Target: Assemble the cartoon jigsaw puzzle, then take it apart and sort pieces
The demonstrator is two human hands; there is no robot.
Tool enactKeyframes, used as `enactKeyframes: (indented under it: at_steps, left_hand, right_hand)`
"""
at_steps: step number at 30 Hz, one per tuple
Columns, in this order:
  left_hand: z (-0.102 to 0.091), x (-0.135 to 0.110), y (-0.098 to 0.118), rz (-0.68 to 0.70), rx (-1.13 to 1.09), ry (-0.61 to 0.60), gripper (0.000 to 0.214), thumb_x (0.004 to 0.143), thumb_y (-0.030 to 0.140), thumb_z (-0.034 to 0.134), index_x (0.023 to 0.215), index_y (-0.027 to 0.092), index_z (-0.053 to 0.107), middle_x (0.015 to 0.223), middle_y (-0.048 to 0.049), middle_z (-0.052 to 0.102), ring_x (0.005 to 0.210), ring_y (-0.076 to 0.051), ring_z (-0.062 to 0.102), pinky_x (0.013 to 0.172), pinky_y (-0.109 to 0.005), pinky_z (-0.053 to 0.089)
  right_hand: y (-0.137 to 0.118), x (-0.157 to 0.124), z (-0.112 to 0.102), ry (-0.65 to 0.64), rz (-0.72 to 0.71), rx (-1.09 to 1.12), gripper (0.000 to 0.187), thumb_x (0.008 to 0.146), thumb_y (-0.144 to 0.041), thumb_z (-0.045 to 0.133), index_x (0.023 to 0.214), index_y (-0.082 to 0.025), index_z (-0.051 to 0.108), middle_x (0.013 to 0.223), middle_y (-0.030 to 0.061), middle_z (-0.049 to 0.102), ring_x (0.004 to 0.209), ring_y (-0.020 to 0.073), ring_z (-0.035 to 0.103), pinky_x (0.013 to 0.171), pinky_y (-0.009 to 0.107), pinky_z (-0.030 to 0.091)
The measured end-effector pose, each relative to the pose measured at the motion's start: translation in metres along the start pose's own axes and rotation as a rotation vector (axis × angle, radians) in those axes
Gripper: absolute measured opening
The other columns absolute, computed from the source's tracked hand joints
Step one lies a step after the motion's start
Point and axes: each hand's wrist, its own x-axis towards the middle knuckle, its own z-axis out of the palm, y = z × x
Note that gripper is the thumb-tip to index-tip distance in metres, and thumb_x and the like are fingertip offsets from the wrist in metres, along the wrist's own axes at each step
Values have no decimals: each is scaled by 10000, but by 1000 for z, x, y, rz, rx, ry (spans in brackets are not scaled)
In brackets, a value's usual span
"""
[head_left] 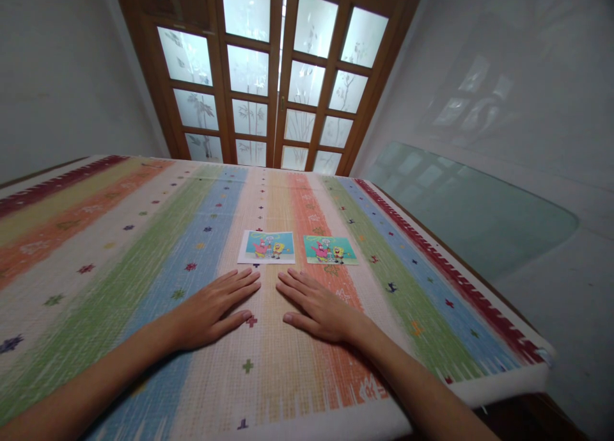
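Observation:
Two small cartoon pictures lie side by side on a striped cloth. The left picture (269,246) has a white border and a blue background; the right picture (330,250) is greener and shows no wide border. Both show a pink figure, a yellow square figure and another between them. Just below the left picture, my left hand (213,310) rests palm down with its fingers stretched out. My right hand (319,306) lies flat below the right picture, fingers out and pointing inward. Each hand touches only the cloth, and a gap separates the two.
The striped cloth (201,204) covers a wide table whose front edge runs under my right forearm. Behind it stand wooden doors (275,76) with frosted panes. A pale wall (527,108) is on the right, with a glassy greenish panel (480,210) beside the table.

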Motion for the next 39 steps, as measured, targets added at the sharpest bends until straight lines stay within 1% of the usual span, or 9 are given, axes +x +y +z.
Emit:
enactKeyframes:
  at_steps: [10,14,16,19,23,30,33,35,39]
  left_hand:
    - [-3,1,2,-13,-10,-9,610,1093,421,456,1651,284,251,1683,-62,295,1556,-291,295,1282,-538,259]
    - [-2,0,1,-1,-9,5,611,1090,413,461,1649,280,255,1678,-68,309,1554,-289,303,1276,-546,272]
    - [-2,1,0,3,-14,17,602,1084,408,473,1641,278,284,1672,-72,327,1549,-290,318,1271,-547,283]
    - [-2,3,1,6,-21,42,574,1071,399,497,1614,276,357,1654,-77,371,1532,-297,357,1258,-550,314]
    - [-4,5,2,29,-17,101,522,1054,364,519,1562,263,454,1607,-89,460,1491,-300,429,1221,-545,384]
    - [-4,9,2,35,36,283,409,1046,280,500,1443,228,580,1481,-103,603,1397,-280,538,1166,-502,471]
    - [-3,23,2,-24,85,334,403,1054,313,484,1425,194,586,1468,-134,605,1382,-294,547,1160,-519,475]
    - [-1,39,3,-53,92,334,456,1065,355,458,1480,178,531,1515,-154,558,1407,-304,523,1180,-538,450]
    - [6,78,7,-132,92,211,595,1095,452,366,1604,143,356,1618,-179,423,1524,-327,365,1222,-552,378]
  right_hand:
    - [1,-1,3,26,-7,-8,631,1084,-516,417,1597,-148,390,1672,138,353,1596,265,204,1308,507,216]
    - [1,0,1,31,-16,2,630,1084,-509,419,1583,-123,412,1665,155,363,1593,270,213,1305,503,225]
    - [2,0,0,34,-21,3,630,1084,-509,418,1572,-110,427,1660,165,368,1590,279,223,1301,510,233]
    - [4,1,0,49,-39,7,604,1086,-507,416,1569,-146,437,1649,152,395,1579,267,262,1293,515,251]
    - [7,2,1,88,-65,6,580,1086,-505,418,1560,-173,455,1632,143,429,1560,257,311,1285,511,265]
    - [5,4,2,103,-64,-25,587,1085,-509,419,1519,-124,506,1595,172,476,1531,263,367,1277,495,281]
    - [4,4,2,94,-66,-42,597,1087,-514,408,1514,-109,510,1596,178,473,1523,268,378,1275,492,281]
    - [5,4,2,102,-72,-47,592,1087,-507,412,1519,-114,504,1594,175,475,1520,272,383,1269,504,290]
    - [5,5,4,139,-95,-52,548,1078,-474,452,1500,-132,526,1560,170,521,1520,272,380,1259,503,303]
